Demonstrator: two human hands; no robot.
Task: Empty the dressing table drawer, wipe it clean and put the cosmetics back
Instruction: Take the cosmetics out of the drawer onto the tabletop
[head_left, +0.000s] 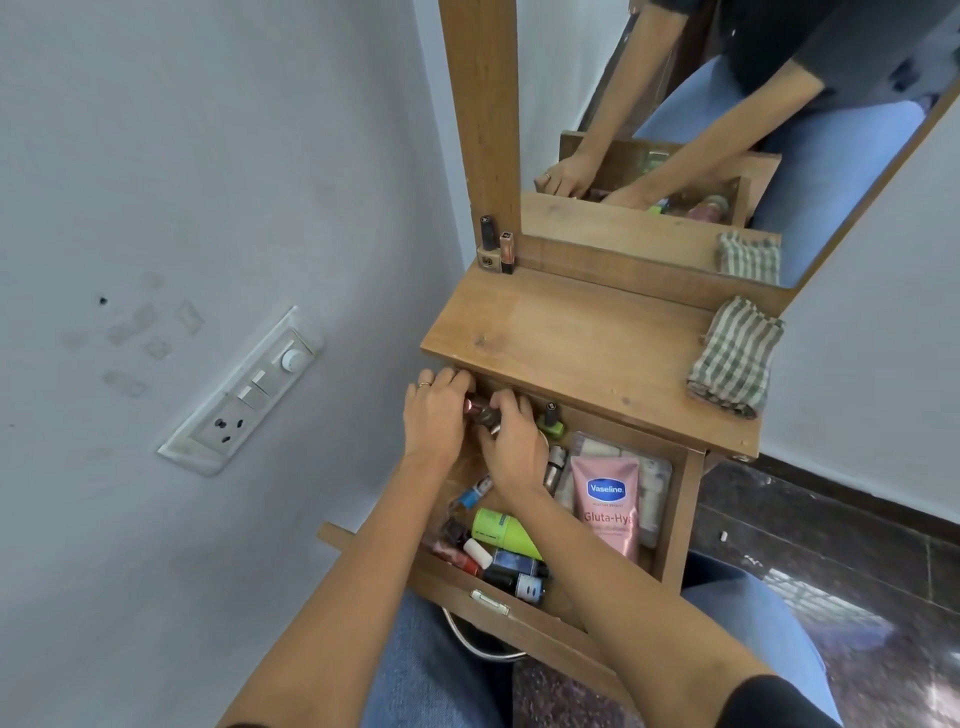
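Both hands are reaching into the far left corner of the open drawer (675, 514). The left hand (436, 421) is curling its fingers round a small pinkish tube (471, 406). The right hand (511, 449), just beside it, is gripping a dark lipstick-like tube (487, 415) with bent fingers. That dark tube is lying slantwise, running from the drawer's far left toward its near right. In the drawer's right half a pink Vaseline tube (608, 499) is lying flat, front to back, narrow end pointing at the drawer front. A green bottle (506, 530) is lying on its side nearer the front. A checked cloth (735, 358) is resting on the table (571, 332) beyond the drawer.
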